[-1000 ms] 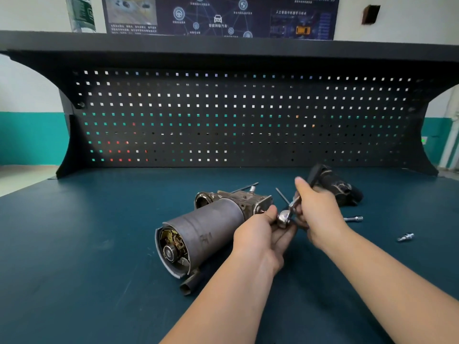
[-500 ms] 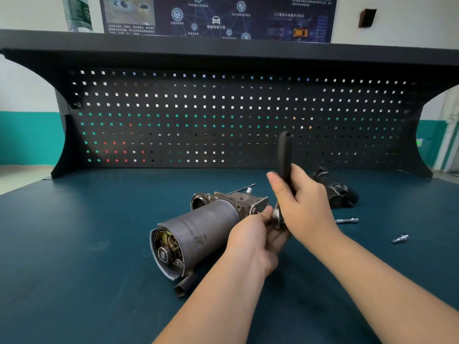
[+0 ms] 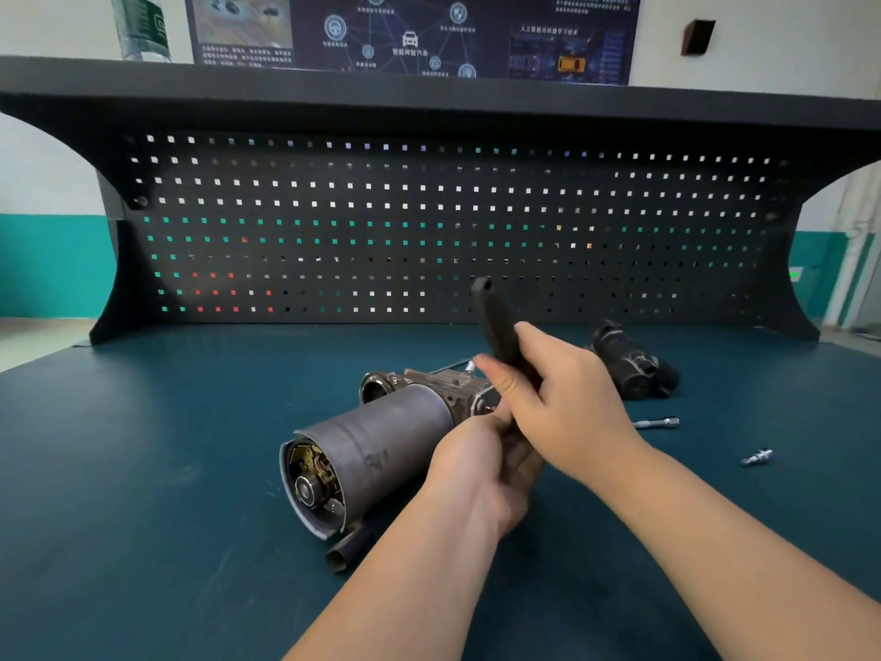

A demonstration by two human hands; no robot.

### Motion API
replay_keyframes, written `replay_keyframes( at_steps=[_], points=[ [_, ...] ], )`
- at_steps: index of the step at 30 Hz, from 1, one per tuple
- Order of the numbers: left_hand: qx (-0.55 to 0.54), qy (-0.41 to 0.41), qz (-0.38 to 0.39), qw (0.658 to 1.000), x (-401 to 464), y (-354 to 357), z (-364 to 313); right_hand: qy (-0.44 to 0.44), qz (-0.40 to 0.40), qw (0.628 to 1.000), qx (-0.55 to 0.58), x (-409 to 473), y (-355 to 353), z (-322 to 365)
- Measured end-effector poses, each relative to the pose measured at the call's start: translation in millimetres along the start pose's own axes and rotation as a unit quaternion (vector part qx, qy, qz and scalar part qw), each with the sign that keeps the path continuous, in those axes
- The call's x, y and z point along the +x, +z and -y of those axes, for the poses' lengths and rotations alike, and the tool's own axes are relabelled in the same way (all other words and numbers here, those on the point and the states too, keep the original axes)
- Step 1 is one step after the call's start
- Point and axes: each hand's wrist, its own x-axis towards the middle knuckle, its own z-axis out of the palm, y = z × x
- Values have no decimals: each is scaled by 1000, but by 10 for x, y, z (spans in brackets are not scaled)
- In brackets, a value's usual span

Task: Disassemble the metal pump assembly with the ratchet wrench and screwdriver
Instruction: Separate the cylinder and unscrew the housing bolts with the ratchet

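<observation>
right hand is curled round the black handle of the ratchet wrench, which tilts up toward the centre of the frame, i'd say to lever a fastener at the pump's far end; the wrench head is hidden. left hand wraps low at that joint, likely steadying the tool, though what its fingers hold i can't tell. the metal pump assembly lies on its side mid-frame on the worktop, open end lower left. loose bolts lie right, clear of the swing.
</observation>
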Motion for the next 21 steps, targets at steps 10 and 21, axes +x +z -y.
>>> replay_keyframes(
  at_steps=[10, 21],
  points=[
    [15, 13, -15, 1000, 13, 13, 22, 542, -126, 770, 312, -29, 118, -272],
    [12, 7, -8, 1000, -39, 31, -24, -1, 14, 999, 44, -18, -9, 2]
  ],
)
